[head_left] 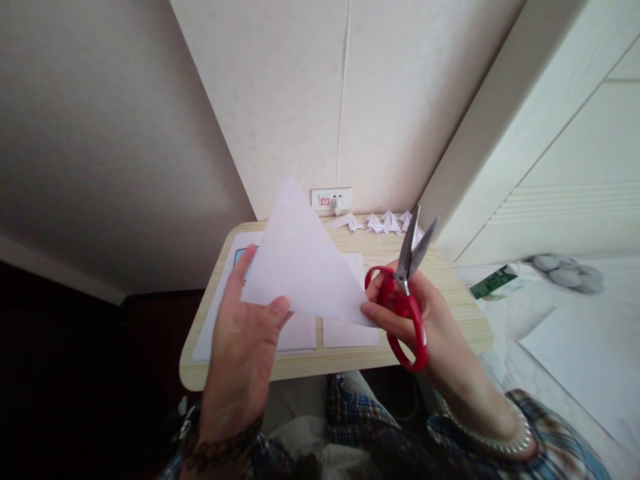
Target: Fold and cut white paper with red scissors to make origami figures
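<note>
A white sheet of paper (300, 260), folded into a triangle with its tip upward, is held up over the small table. My left hand (250, 333) grips its lower left part, thumb in front and fingers partly behind it. At the lower right corner, my right hand (420, 313) pinches the paper between thumb and finger. That same hand also carries red-handled scissors (414, 327), their blades parted and pointing up, with a finger near the handle loops. Beneath the triangle lie white paper sheets (350, 333), partly hidden by it.
Several small folded paper pieces (387, 223) stand along the table's (470, 323) back edge. Behind them is a wall socket (331, 200) with a plug in it. To the right, a green-and-white box (500, 281), grey rounded objects (570, 272) and a large white sheet (585, 360) lie on a pale surface.
</note>
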Motion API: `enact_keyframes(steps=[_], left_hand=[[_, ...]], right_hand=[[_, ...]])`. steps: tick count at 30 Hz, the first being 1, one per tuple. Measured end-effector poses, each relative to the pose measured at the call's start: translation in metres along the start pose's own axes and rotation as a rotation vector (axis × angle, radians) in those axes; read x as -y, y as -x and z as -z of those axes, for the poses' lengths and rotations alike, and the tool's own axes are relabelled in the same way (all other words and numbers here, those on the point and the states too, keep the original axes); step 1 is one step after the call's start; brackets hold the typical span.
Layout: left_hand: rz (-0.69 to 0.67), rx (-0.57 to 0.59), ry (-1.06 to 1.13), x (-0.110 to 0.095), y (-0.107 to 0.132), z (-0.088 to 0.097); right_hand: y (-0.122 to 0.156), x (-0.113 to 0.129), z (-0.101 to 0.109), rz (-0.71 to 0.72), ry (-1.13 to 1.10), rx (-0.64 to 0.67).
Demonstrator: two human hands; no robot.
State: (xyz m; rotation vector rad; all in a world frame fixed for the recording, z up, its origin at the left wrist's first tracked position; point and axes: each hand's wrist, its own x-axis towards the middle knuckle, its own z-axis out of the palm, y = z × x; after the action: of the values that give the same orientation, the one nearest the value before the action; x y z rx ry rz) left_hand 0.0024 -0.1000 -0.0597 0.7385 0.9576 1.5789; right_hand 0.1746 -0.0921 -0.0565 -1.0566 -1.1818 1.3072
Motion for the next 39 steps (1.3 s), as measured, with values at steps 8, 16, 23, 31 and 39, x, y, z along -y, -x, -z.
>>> enact_keyframes(steps=[8, 16, 23, 31, 39], left_hand=[[-0.044, -0.131, -0.067, 0.011, -0.007, -0.014], [-0.050, -0.120, -0.063, 0.011, -0.002, -0.017], [-0.060, -0.197, -0.113, 0.006, -0.007, -0.014], [-0.157, -0.231, -0.147, 0.003, -0.005, -0.016], [-0.131, -0.162, -0.204, 0.014, 0.004, -0.022]], right_hand=[[0.002, -0.005, -0.006, 0.057, 0.031, 0.039], [0.006, -0.006, -0.010, 0.128, 0.080, -0.048], [0.007, -0.006, -0.011, 0.160, 0.131, -0.070], [0.007, -0.002, -0.010, 0.156, 0.094, -0.089], [0.000, -0.003, -0.020, 0.163, 0.077, -0.054]])
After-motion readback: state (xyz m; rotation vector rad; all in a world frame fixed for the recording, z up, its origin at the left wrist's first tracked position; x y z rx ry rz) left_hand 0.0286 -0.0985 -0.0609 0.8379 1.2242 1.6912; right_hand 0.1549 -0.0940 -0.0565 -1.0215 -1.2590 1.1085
